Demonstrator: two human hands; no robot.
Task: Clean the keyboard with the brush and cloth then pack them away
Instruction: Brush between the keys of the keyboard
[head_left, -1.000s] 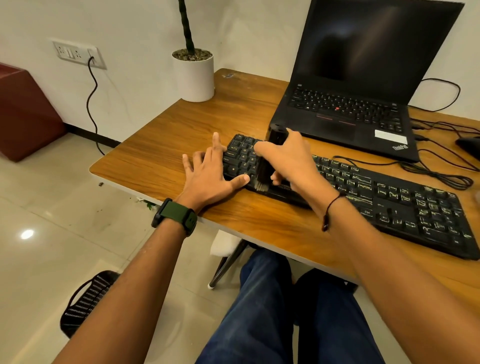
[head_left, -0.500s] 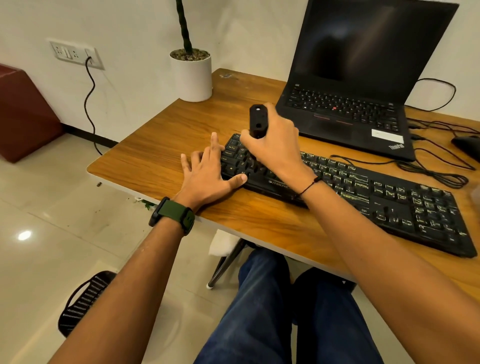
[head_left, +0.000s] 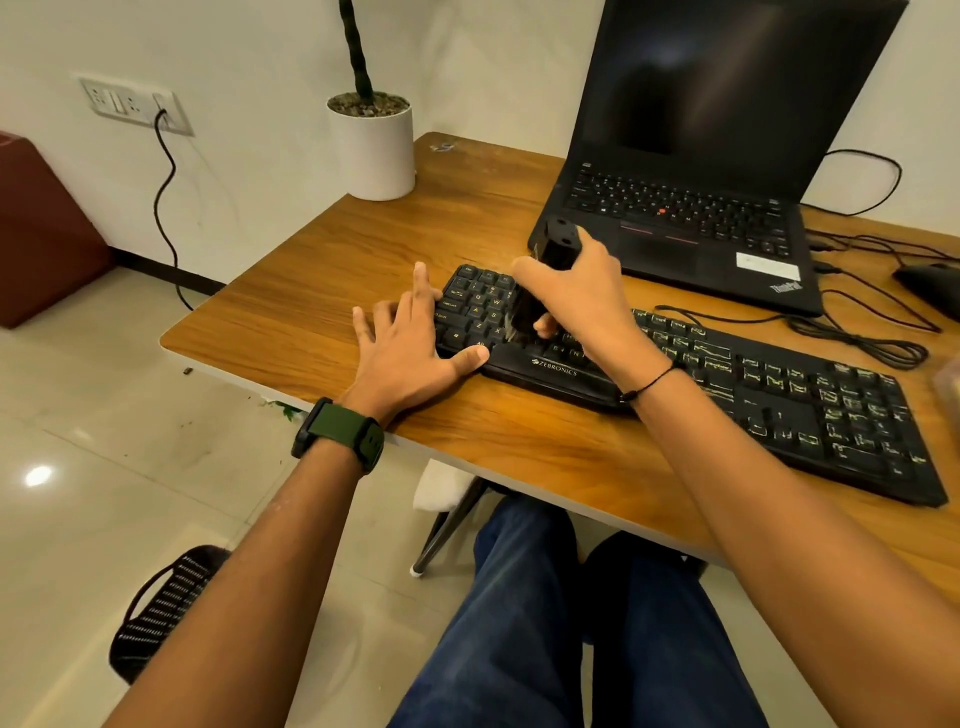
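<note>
The brush (head_left: 551, 270) stands nearly upright in the right hand (head_left: 582, 301), whose fingers curl round its black body while the pale bristles touch the keys just under the palm. It looks light and rigid in the handle, soft only at the tip, so the middle of the body is likely the sensible place to hold it, with gentle pressure so the bristles flex between keys and do not splay. The keyboard (head_left: 753, 395) lies flat beneath both hands and runs off to the right of the right wrist; it seems stiff and light enough to slide, which is probably why the left hand (head_left: 410, 348) lies spread flat at its left end, thumb resting on the front edge and fingers out on the wooden desk (head_left: 322, 312). One brush and one keyboard are in view; no cloth can be seen. Beyond the right hand sits one open laptop (head_left: 701, 171), with cables (head_left: 857, 338) trailing to its right and one dark mouse (head_left: 930, 280) at the far edge. Beyond the left hand stands one white plant pot (head_left: 374, 150). The left wrist carries one green watch (head_left: 340, 434).
</note>
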